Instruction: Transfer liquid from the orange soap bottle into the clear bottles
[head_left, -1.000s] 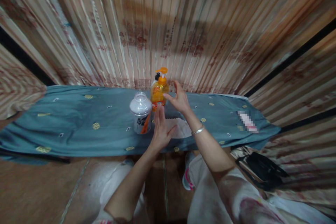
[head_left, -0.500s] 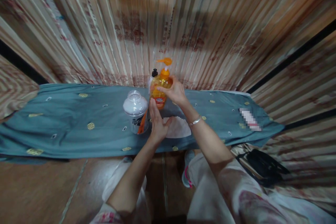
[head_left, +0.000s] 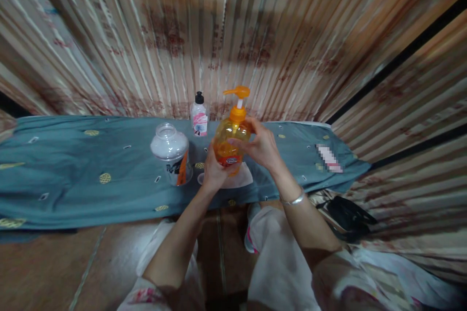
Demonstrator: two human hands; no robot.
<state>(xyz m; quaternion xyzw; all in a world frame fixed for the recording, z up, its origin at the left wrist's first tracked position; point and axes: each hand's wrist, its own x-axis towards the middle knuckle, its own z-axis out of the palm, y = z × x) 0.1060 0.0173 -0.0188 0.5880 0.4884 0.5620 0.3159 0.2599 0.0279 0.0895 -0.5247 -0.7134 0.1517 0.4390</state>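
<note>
Striped curtains (head_left: pixel 292 34) back a teal cloth-covered table (head_left: pixel 73 175). An orange pump bottle (head_left: pixel 230 141) is gripped upright over the near table edge by left hand (head_left: pixel 215 171) and right hand (head_left: pixel 263 148). A clear jar (head_left: pixel 170 153) is seen left, a small white bottle (head_left: pixel 199 117) farther back.

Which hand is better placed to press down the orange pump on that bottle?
Probably the right hand: it grips the orange pump bottle high, nearest the pump head. The left hand supports it low.
</note>
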